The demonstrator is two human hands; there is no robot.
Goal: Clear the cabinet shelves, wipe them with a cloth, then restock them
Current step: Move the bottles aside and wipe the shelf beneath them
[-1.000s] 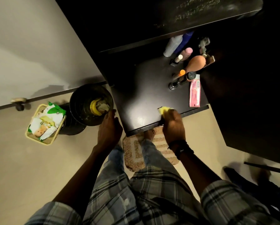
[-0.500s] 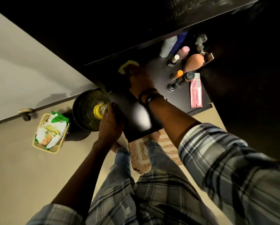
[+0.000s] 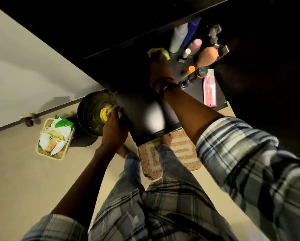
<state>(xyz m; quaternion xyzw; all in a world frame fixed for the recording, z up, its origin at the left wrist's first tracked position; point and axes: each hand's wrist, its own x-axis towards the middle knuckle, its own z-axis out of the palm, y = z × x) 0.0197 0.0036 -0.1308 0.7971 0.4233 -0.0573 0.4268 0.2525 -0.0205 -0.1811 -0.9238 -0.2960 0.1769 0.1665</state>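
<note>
My right hand (image 3: pixel 160 66) reaches deep over the dark cabinet shelf (image 3: pixel 145 115) and holds a yellow cloth (image 3: pixel 156 51) down against its back part. The cloth shows at my fingertips, just left of the toiletries. These stand at the shelf's back right: a white bottle (image 3: pixel 178 38), a blue bottle (image 3: pixel 192 32), a pink bottle (image 3: pixel 195 46), an orange-brown rounded item (image 3: pixel 207 56), a black brush-like item (image 3: pixel 192 79) and a flat pink tube (image 3: pixel 209 89). My left hand (image 3: pixel 113 126) grips the shelf's left front edge, fingers curled.
A black round bin (image 3: pixel 91 112) with yellow contents stands on the floor right beside my left hand. A yellow basket (image 3: pixel 55 138) of packets sits left of it. A patterned mat (image 3: pixel 177 153) lies under my feet. The cabinet's dark upper part overhangs the shelf.
My right hand has swept the cloth from the shelf's front edge to the back left, then right along the back toward the bottles. My left hand has stayed at the shelf's left edge.
</note>
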